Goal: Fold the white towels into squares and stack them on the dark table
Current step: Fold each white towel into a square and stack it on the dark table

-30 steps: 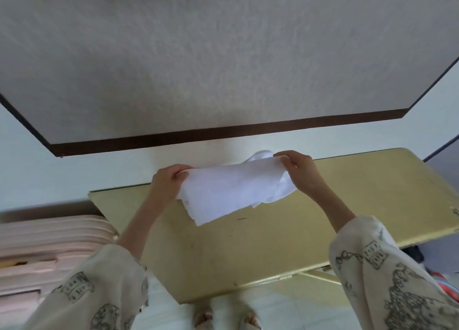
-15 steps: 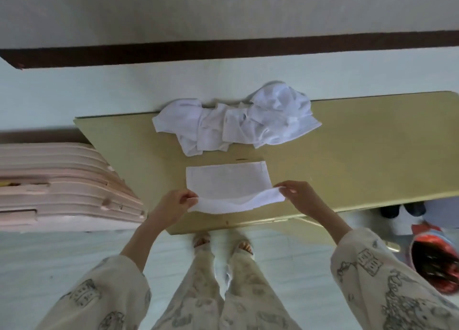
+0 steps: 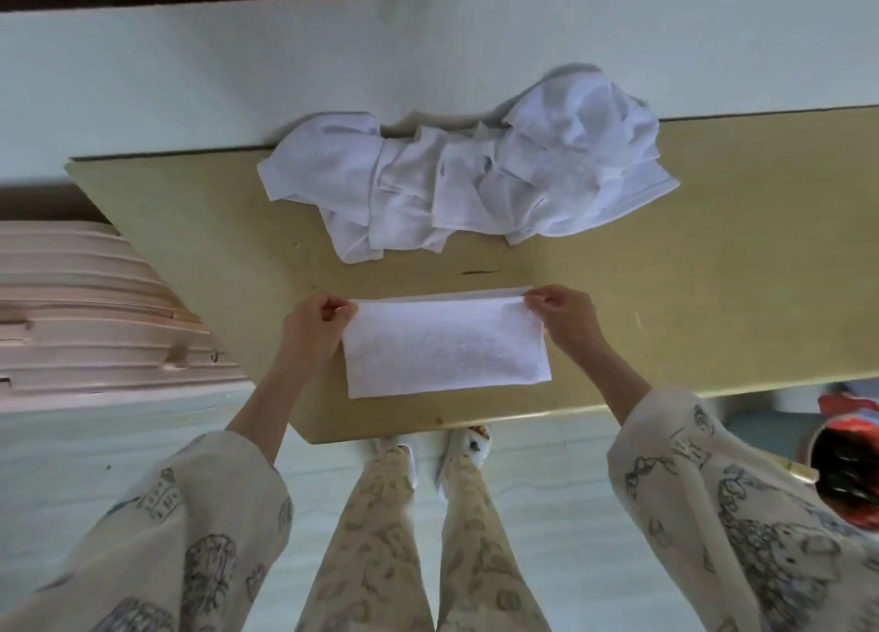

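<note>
towel lying folded in half under two pinching hands

white terry towel (image 3: 444, 343), folded into a long flat rectangle, is lying on the yellowish flat tabletop (image 3: 713, 289) near its six o'clock edge. the left hand (image 3: 316, 329) is pinching the towel's far corner at the nine o'clock end, with fingers curled and thumb meeting them over the cloth. the right hand (image 3: 566, 320) is pinching the far corner at the three o'clock end in the same way, the doubled edge showing as a thin layered line between the two hands. both forearms are coming out of loose cream sleeves printed with grey drawings.

at twelve o'clock from the folded towel, apart from it, a crumpled heap of white towels (image 3: 475, 174) is sitting against the far edge of the tabletop, its tallest bunch rising toward one o'clock and resting against the pale wall. a short dark mark is lying on the bare surface between the heap and the folded towel.

at nine o'clock a stack of pale pink ribbed panels (image 3: 85, 317) is standing beside the table. at four o'clock, below the table edge, a red round container with dark contents (image 3: 846, 460) is showing. at six o'clock the person's patterned trouser legs and light slippers are standing on the pale floor.
</note>
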### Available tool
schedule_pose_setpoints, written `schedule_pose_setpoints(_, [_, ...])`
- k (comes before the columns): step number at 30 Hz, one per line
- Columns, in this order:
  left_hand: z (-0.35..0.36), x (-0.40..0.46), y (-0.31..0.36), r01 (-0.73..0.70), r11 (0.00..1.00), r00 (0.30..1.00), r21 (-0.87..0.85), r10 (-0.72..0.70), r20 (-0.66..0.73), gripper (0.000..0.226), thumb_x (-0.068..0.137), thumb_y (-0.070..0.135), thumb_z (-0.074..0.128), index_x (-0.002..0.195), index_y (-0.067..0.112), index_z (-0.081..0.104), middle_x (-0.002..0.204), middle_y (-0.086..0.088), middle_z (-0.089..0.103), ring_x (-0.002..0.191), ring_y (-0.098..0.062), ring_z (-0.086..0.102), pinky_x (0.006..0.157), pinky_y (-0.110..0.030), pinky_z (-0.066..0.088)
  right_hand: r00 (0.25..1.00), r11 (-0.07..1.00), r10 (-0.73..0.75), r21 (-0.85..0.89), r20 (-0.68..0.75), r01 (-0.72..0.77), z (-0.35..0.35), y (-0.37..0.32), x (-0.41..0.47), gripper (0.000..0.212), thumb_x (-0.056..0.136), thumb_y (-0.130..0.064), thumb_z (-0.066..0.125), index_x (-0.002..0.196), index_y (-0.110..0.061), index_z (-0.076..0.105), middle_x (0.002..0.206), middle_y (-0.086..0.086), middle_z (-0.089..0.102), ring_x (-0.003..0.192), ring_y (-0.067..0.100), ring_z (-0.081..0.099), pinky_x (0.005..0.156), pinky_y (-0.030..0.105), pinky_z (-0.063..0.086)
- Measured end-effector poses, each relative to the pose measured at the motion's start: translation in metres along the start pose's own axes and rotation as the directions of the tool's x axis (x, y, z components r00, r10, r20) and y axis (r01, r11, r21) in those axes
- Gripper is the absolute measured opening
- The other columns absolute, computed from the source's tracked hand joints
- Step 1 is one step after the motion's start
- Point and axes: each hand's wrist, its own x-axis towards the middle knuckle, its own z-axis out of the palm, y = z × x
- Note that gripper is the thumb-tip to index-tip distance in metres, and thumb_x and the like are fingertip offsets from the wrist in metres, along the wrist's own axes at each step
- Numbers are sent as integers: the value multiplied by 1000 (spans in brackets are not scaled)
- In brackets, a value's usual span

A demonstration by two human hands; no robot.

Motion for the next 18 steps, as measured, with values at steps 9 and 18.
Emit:
schedule_pose_setpoints(9, [10,14,-1,46,999,998,7,-45,-48,18,89,25,57,100,11,64,90,2,60,85,-16,54,75,-25,36,998,993,0,-115,-63,-7,12,-1,16,19,90,-12,52,99,-6,67,98,5,67,87,13,54,75,21,36])
schedule_pose_setpoints(18, [13,14,3,57,998,995,17,-56,-80,19,90,23,57,99,7,59,88,0,57,81,-15,51,73,-25,35,997,987,-35,-160,-66,24,16,-2,19,18,92,-16,51,102,-8,63,92,-1,60,86,12,51,73,22,35])
